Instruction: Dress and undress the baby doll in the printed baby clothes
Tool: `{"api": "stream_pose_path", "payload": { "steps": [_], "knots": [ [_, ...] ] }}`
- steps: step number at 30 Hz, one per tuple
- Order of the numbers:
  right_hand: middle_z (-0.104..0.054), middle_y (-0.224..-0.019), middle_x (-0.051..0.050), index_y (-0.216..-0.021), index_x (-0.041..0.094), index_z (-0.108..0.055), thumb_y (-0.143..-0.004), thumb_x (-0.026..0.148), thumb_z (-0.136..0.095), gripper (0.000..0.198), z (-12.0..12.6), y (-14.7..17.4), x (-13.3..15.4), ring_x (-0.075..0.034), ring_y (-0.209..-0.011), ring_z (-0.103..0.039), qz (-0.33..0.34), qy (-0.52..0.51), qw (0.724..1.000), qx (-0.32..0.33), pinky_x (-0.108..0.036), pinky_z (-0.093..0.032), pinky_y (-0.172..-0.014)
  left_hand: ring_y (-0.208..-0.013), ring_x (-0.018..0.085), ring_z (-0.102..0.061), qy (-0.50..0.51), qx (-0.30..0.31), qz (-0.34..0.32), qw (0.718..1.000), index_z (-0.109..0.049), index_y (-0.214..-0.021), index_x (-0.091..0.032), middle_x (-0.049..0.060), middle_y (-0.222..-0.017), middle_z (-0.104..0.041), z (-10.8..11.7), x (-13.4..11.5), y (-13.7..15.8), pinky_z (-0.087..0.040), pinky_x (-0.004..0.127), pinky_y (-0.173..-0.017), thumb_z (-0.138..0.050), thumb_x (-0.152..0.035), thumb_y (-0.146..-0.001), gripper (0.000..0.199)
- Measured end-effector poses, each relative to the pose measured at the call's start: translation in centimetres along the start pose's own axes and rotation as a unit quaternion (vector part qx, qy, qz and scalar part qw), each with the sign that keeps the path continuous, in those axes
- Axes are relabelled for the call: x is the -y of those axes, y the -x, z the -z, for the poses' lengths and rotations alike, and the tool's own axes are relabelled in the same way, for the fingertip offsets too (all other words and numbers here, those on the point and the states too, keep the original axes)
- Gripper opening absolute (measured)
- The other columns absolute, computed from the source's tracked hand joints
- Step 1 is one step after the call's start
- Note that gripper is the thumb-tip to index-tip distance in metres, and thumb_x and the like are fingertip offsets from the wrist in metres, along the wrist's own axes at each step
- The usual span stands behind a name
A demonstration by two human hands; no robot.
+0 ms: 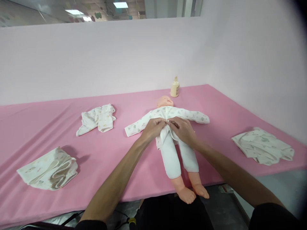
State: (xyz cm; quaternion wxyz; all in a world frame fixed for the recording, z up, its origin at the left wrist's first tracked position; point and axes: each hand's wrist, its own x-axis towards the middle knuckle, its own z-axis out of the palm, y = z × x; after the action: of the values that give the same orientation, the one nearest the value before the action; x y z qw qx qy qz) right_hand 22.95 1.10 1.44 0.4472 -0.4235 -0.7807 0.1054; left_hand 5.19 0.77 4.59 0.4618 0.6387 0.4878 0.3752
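A baby doll [165, 101] lies on its back, feet toward me and hanging past the table's front edge. It wears a white patterned baby shirt [148, 118] with long sleeves spread wide, and white trousers [170, 159]. My left hand [154, 127] and my right hand [181, 127] meet at the middle of the shirt's front. Both pinch the shirt's front edges there, fingertips almost touching. A small fastening may sit between the fingers, but it is too small to make out.
A pink-covered table [134, 159] stands against white walls. Behind the doll's head is a pump bottle [175, 88]. White patterned clothes lie in a small pile [98, 117] at the back left, a folded bundle [49, 169] at front left and another pile [263, 145] at right.
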Motion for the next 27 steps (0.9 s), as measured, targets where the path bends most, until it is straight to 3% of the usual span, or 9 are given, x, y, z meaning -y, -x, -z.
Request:
{"api": "stream_pose_path", "payload": {
  "steps": [4,10,18,23,27],
  "knots": [
    [-0.072,-0.086,-0.007,-0.099,0.019,-0.067,-0.101,0.030,-0.052,0.019,-0.4,0.0,-0.5,-0.020,-0.079,-0.065,0.048,0.052,0.997,-0.011,-0.032,-0.045,-0.073,-0.073,0.012,-0.056,0.047,0.015,0.015,0.999,-0.078,-0.093,-0.020,0.001,-0.083,-0.068,0.1,0.5,-0.3,-0.043,0.024,-0.068,-0.057,-0.030,-0.085,0.024],
    [-0.070,-0.088,-0.007,-0.101,0.020,-0.067,-0.105,0.032,-0.047,0.024,0.0,0.0,-1.0,-0.020,-0.082,-0.064,0.066,0.071,0.995,0.009,-0.032,-0.045,-0.075,-0.076,0.012,-0.056,0.087,0.041,0.020,0.995,-0.076,-0.094,-0.018,0.003,-0.086,-0.068,0.4,0.6,-0.5,-0.045,0.025,-0.074,-0.060,-0.034,-0.087,0.024],
    [-0.065,-0.080,-0.006,-0.113,0.020,-0.071,-0.107,0.034,-0.040,0.034,0.1,0.2,-1.3,-0.021,-0.081,-0.059,0.097,0.125,0.987,0.032,-0.035,-0.045,-0.077,-0.064,0.010,-0.047,0.059,0.015,0.031,0.998,-0.069,-0.088,-0.016,0.001,-0.075,-0.060,-0.2,0.9,-0.5,-0.036,0.023,-0.060,-0.058,-0.037,-0.091,0.024],
    [-0.066,-0.089,-0.009,-0.124,0.023,-0.069,-0.108,0.035,-0.038,0.038,0.2,0.8,-1.1,-0.022,-0.085,-0.059,0.099,0.136,0.986,0.018,-0.035,-0.047,-0.077,-0.056,0.009,-0.036,0.011,-0.016,0.020,1.000,-0.061,-0.081,-0.017,-0.003,-0.064,-0.046,-0.7,0.4,0.0,-0.026,0.024,-0.053,-0.054,-0.042,-0.095,0.030],
    [-0.066,-0.090,-0.009,-0.119,0.024,-0.072,-0.107,0.034,-0.039,0.037,0.1,1.2,-1.1,-0.021,-0.084,-0.060,0.092,0.120,0.988,0.009,-0.035,-0.049,-0.079,-0.060,0.011,-0.041,-0.017,-0.036,0.015,0.999,-0.058,-0.079,-0.017,-0.001,-0.068,-0.050,-1.0,-0.1,0.1,-0.031,0.024,-0.056,-0.051,-0.037,-0.098,0.029]
  ]
}}
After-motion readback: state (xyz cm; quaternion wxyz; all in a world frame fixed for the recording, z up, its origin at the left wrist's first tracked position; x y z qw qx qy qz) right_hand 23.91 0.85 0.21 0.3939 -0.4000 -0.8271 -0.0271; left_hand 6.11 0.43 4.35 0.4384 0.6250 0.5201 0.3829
